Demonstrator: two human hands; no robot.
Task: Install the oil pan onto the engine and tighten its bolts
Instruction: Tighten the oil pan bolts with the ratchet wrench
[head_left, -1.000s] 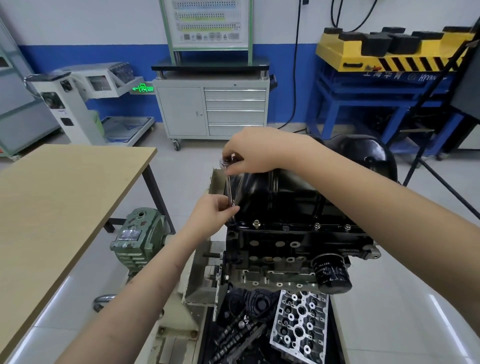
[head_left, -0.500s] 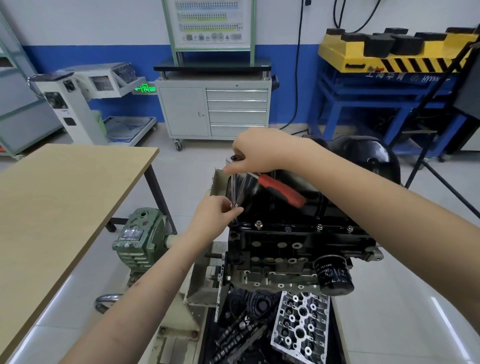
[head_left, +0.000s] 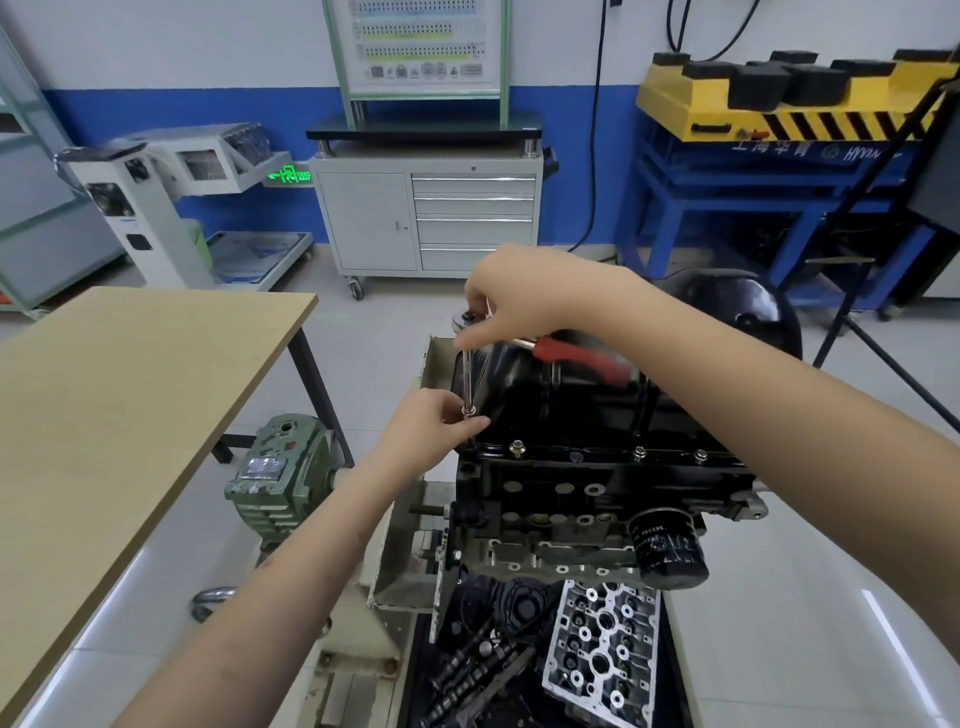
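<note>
The black oil pan (head_left: 524, 387) sits on top of the upturned engine block (head_left: 582, 493) on its stand. A ratchet wrench (head_left: 576, 356) with a red handle stands on a long chrome extension (head_left: 469, 379) at the pan's near left corner. My right hand (head_left: 514, 301) grips the ratchet head from above. My left hand (head_left: 431, 431) pinches the lower end of the extension, at the socket, just above the pan flange. Several bolts (head_left: 517, 446) stand along the near flange. The bolt under the socket is hidden by my fingers.
A wooden table (head_left: 114, 415) lies to the left, with a green gearbox (head_left: 280, 473) beside the stand. Below the block lie a cylinder head (head_left: 602, 654) and camshafts (head_left: 467, 670). A black oil filter (head_left: 670, 551) sticks out at the right. A grey tool cabinet (head_left: 426, 218) stands behind.
The red ratchet handle has swung out to the right from under my right hand. My left hand stays on the socket end of the extension.
</note>
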